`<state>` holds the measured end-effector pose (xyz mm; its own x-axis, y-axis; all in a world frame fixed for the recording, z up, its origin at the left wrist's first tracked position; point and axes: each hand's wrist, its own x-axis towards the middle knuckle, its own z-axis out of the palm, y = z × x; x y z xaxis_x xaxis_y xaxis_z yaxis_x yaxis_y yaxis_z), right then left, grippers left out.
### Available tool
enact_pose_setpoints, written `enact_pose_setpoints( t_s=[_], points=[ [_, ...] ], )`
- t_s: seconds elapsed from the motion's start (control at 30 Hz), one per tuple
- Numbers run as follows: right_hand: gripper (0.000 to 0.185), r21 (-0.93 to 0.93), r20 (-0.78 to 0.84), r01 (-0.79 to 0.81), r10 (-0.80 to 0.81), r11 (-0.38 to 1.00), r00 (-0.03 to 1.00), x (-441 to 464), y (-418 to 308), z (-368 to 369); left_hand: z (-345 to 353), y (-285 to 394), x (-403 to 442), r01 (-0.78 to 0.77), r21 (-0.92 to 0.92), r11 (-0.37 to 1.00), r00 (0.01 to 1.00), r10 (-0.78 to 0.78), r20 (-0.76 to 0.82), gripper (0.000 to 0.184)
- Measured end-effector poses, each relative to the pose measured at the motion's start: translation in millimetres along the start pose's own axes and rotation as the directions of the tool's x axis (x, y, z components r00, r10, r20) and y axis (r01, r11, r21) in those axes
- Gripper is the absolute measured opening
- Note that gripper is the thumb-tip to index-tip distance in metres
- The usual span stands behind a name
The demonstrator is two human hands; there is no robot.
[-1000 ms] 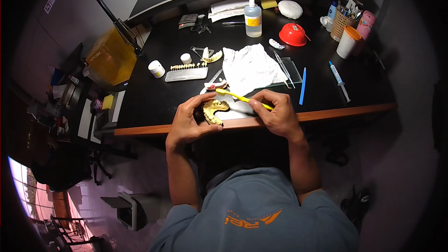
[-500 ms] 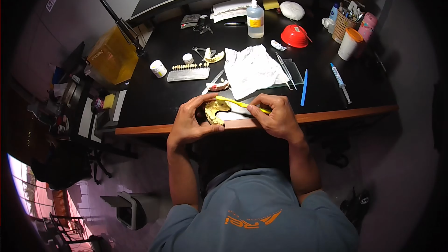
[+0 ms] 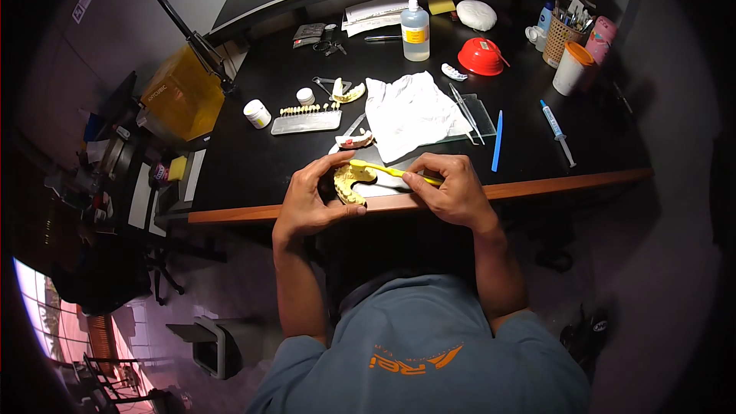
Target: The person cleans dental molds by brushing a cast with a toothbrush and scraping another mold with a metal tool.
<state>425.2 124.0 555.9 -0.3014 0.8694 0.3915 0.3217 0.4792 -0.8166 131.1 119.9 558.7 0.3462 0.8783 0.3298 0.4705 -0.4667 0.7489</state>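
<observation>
My left hand grips a yellowish dental model, curved like an arch, at the table's front edge. Between the fingers and thumb of my right hand is a yellow toothbrush. Its head end lies at the top of the model, by my left fingertips. Just behind the model rests another dental model with a red patch. A crumpled white cloth lies behind the toothbrush, and tweezers are to its right.
A shade guide, white jars and a further model stand back left. Behind are a clear bottle and a red bowl. On the right lie a blue stick and a syringe.
The toothbrush in my right hand has shifted slightly left and down, and its head now touches or nearly touches the model's upper part. My left hand keeps its hold.
</observation>
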Motion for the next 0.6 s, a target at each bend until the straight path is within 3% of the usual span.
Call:
enact_pose_setpoints(
  t_s=[0.07,0.17,0.6],
  points=[
    [0.022,0.006,-0.006,0.054,-0.054,0.999,0.999,0.8,3.6,2.6,-1.0,1.5,-0.3,0.001,0.000,1.000,1.000,-0.001,-0.004,0.092],
    [0.024,-0.003,-0.001,-0.063,0.063,0.998,0.998,1.2,-2.0,-1.0,-1.0,-1.8,-0.8,-0.001,-0.007,1.000,1.000,0.001,-0.004,0.092],
    [0.022,0.006,0.000,0.003,-0.003,1.000,1.000,-0.5,-1.1,0.3,-1.1,0.9,-0.1,-0.008,0.010,1.000,1.000,0.008,-0.002,0.092]
  ],
)
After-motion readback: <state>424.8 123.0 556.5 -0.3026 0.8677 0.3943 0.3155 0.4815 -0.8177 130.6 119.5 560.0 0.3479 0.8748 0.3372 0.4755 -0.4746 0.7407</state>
